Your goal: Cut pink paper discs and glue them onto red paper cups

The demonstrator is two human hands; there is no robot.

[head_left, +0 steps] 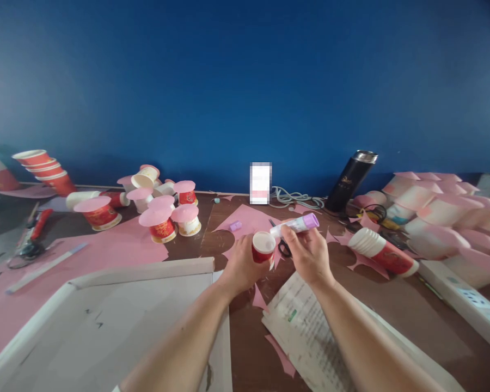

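Note:
My left hand (242,267) is wrapped round a red paper cup (263,251) with a pale rim, its round end facing up. In my right hand (310,256) is a glue stick (296,224) with a purple base, held almost level. Its white end points left and lies close to the cup's rim; I cannot tell whether they touch. Behind the hands, a small purple cap (236,225) rests on a cut piece of pink paper (249,215). Scissors (285,249) with black handles lie partly hidden between my hands.
Cups topped with pink discs (157,218) stand at left, near stacked red cups (51,171). More pink-topped cups (449,201) crowd the right, by a power strip (469,299), nested cups (384,251) and a black flask (351,182). A printed sheet (298,321) lies in front.

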